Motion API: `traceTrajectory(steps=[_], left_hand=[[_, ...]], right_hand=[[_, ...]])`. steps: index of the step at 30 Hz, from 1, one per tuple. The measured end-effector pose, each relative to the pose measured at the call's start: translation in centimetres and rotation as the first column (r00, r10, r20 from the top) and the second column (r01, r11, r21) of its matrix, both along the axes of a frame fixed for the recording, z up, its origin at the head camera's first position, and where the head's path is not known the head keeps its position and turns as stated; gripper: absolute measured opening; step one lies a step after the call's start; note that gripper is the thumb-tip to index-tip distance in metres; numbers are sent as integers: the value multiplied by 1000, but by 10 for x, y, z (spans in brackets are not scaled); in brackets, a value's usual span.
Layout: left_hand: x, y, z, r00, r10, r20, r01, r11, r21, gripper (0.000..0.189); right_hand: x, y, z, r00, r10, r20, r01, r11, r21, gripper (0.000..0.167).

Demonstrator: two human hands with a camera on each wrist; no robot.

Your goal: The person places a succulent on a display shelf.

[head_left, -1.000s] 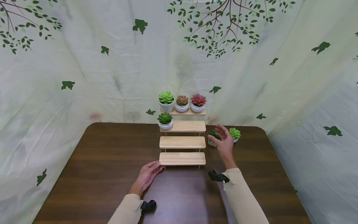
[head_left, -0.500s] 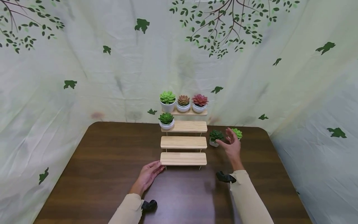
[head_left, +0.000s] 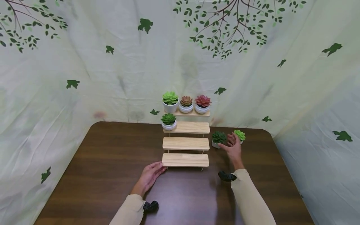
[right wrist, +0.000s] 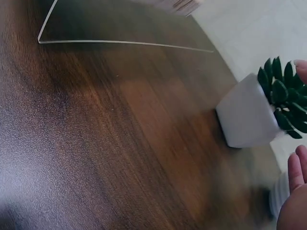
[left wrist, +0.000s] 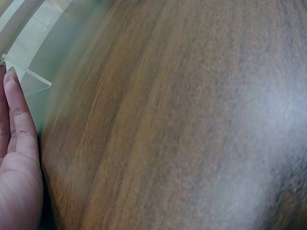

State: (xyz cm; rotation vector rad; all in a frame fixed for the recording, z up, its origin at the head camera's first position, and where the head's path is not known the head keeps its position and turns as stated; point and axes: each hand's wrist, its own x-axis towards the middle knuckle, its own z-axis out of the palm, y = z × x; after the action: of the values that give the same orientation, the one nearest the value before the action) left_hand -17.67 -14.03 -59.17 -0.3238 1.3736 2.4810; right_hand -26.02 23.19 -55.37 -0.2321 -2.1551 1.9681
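My left hand touches the left end of the lowest board of a tiered wooden shelf. In the left wrist view its fingers are straight, the tips at the stand's clear side panel. My right hand is beside a dark green potted succulent, thumb and fingers apart. The right wrist view shows this plant's square white pot upright on the table, fingertips close to the leaves. Just behind the right hand stands a light green succulent, partly hidden.
Light green, brown and red succulents in white pots line the top board. A green succulent sits at the second board's left end. The brown table meets a leaf-printed curtain at the back.
My right hand has moved right and a little nearer to me, from over the dark green succulent to its right side, its fingers lowering. The left hand stays at the shelf.
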Motion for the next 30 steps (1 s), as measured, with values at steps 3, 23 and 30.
traceTrajectory(steps=[3,23,30], left_hand=[[0,-1,-1,1000,-2,-8,2,1000,1,18],[2,0,-2,999,-37,-33,37,999,12,18],[3,-1,-2,999,-29,-31,30,999,13,18]], right_hand=[[-2,-1,-5,1000,11,27,-11,1000,2,89],[-6,-16,-26,990,33,138,-20,995,-94,88],[-5,-22,-32,991,-12,131,14,1000,-18,68]])
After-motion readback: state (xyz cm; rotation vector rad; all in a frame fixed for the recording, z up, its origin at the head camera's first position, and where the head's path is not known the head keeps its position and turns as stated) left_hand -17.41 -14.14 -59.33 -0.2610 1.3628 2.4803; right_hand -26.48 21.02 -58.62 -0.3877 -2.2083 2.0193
